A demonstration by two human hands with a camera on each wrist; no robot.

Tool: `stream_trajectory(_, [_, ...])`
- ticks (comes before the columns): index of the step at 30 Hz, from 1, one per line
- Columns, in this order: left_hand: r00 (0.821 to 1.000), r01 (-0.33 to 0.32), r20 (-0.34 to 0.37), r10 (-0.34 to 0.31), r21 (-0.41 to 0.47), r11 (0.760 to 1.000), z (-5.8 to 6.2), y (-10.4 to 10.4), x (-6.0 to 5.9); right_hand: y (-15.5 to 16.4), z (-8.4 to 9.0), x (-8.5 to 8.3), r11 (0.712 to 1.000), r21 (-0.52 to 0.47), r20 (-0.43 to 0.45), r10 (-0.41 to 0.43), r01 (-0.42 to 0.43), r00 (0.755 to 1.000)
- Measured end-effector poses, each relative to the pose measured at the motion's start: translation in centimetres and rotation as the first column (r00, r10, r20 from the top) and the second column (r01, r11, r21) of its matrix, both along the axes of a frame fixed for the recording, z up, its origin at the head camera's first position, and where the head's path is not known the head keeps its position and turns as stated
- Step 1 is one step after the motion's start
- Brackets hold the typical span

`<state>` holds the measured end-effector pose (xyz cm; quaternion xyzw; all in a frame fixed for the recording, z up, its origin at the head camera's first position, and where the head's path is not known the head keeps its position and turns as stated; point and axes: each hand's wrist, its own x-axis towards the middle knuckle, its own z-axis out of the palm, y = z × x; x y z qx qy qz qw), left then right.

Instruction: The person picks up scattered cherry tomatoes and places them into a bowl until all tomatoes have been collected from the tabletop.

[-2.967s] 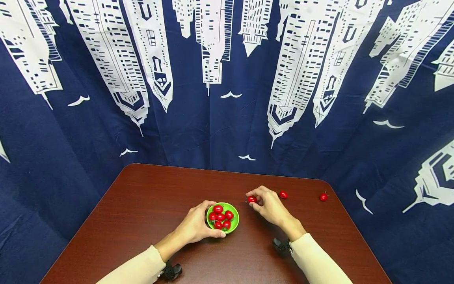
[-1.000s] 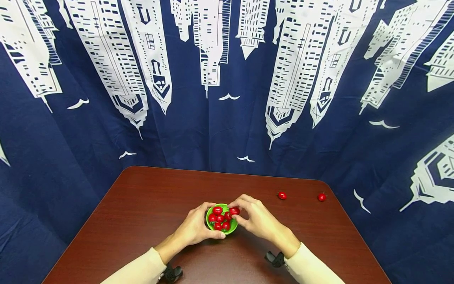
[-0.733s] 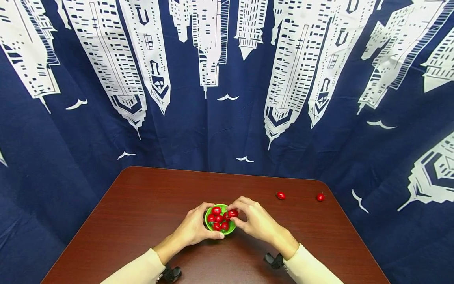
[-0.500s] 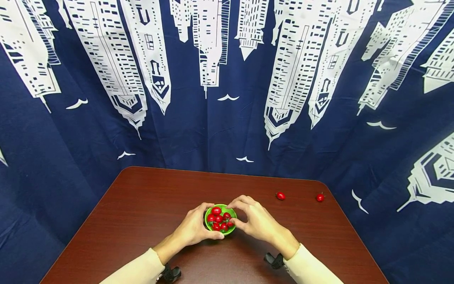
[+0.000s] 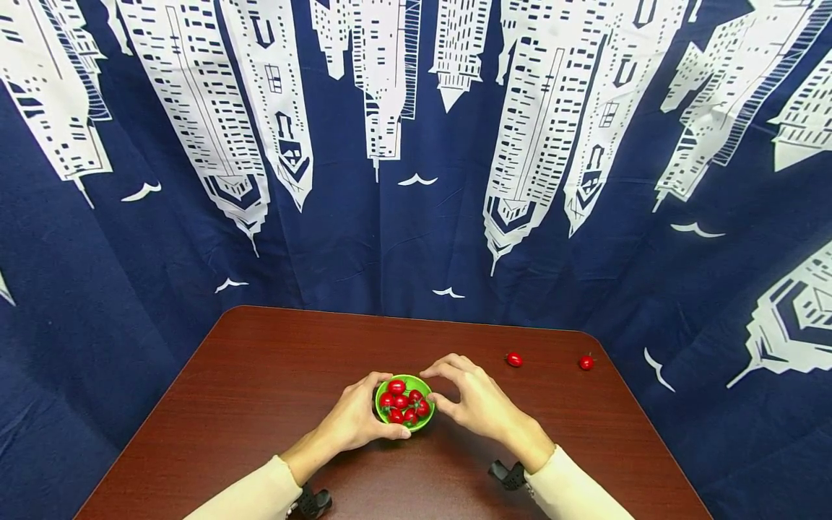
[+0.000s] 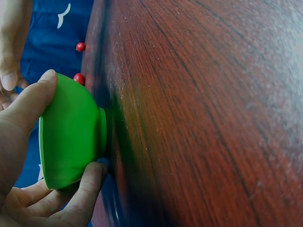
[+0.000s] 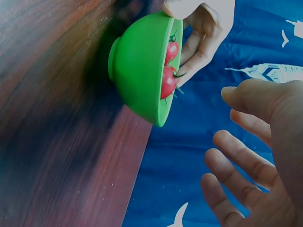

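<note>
Right wrist view alone shows your right hand (image 7: 255, 156) spread, empty, beside green bowl (image 7: 142, 66); left hand (image 5: 356, 419) clamps bowl; two tomatoes (image 5: 515, 359) on tabletop (image 5: 273, 361) right of bowl.

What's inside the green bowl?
The bowl holds small red tomatoes with green stems, about seven on top. Any beneath them, and the bowl's bottom, are covered.

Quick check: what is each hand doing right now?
Left hand: grips the green bowl.
Right hand: open beside the bowl, holding nothing.
</note>
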<state>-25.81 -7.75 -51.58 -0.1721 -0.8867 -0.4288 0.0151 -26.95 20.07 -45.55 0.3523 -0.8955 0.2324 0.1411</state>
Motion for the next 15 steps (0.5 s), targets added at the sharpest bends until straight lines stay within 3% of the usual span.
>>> stream_trajectory(15, [1.000, -0.019, 0.005, 0.019, -0.016, 1.000, 0.1, 0.0, 0.1, 3.1, -1.0, -2.0, 0.995, -0.070, -0.049, -0.071, 0.068, 0.996])
